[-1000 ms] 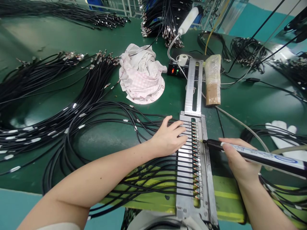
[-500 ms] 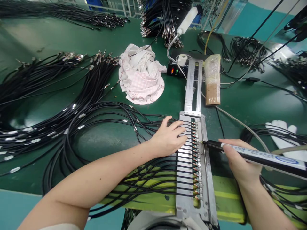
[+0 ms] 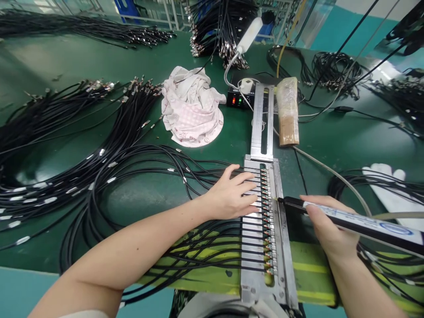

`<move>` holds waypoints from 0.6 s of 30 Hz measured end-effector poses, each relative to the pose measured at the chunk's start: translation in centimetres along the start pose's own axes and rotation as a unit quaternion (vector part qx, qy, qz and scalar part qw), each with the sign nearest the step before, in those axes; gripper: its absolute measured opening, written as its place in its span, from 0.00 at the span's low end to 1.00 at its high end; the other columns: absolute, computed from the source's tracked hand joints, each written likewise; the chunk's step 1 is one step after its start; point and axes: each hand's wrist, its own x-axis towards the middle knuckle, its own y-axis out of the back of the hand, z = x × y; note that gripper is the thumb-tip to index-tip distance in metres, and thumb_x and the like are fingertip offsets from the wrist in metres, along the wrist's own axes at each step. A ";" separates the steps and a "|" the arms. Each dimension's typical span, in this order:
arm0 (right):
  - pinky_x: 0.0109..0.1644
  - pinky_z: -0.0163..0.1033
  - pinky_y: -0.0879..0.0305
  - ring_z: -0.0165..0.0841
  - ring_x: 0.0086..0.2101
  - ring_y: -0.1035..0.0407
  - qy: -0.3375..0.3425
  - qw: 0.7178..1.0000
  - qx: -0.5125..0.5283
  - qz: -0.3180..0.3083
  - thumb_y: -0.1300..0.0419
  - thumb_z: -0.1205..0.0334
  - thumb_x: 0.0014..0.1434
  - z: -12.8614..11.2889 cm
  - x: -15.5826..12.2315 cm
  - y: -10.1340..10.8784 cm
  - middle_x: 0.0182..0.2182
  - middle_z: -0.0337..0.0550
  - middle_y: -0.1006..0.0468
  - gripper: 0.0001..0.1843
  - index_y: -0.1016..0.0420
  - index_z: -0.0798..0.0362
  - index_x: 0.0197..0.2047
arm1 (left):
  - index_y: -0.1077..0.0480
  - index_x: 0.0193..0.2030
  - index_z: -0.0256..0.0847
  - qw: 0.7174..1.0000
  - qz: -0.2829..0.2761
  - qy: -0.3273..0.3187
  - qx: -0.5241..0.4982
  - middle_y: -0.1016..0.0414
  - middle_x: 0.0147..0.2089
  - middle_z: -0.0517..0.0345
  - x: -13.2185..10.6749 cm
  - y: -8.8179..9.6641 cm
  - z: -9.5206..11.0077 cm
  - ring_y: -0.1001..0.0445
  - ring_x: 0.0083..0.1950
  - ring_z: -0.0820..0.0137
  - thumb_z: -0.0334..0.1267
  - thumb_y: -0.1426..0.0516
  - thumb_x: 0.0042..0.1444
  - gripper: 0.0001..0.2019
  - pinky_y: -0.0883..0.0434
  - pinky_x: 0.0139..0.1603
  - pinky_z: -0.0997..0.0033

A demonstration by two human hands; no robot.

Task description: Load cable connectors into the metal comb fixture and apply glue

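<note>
A long metal fixture (image 3: 281,260) lies on the green table, with a row of black cables (image 3: 212,247) clamped side by side so that their connector ends (image 3: 266,212) line up in its slot. My left hand (image 3: 233,194) lies flat on the cables at the fixture's left side, fingers spread. My right hand (image 3: 327,227) grips a pen-shaped soldering tool (image 3: 351,218) whose tip touches a connector near the middle of the row.
Bundles of black cables (image 3: 66,145) cover the left of the table. A pink cloth (image 3: 192,110), a small control box with lights (image 3: 238,99), a wrapped block (image 3: 287,110) and a white glove (image 3: 387,190) lie around the fixture.
The tool tip has crept one step down the connector row. The view has shifted slightly; both hands hold their places.
</note>
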 end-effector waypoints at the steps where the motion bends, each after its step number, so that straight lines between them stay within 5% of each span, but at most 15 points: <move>1: 0.27 0.34 0.32 0.32 0.25 0.28 0.004 1.000 0.005 -0.004 0.37 0.59 0.53 -0.1 0.1 0.0 0.27 0.38 0.21 0.05 0.21 0.48 0.33 | 0.29 0.37 0.39 1.000 -0.002 0.000 -0.001 0.26 0.46 0.53 0.0 0.0 0.0 0.35 0.55 0.59 0.47 0.52 0.63 0.16 0.49 0.58 0.46; 18: 0.27 0.31 0.32 0.30 0.26 0.28 0.015 1.000 0.010 -0.022 0.37 0.61 0.53 0.1 0.1 0.0 0.28 0.36 0.20 0.05 0.21 0.46 0.35 | 0.29 0.37 0.39 1.000 -0.024 0.015 -0.012 0.26 0.44 0.52 0.0 -0.2 0.0 0.35 0.54 0.60 0.45 0.51 0.63 0.14 0.49 0.58 0.47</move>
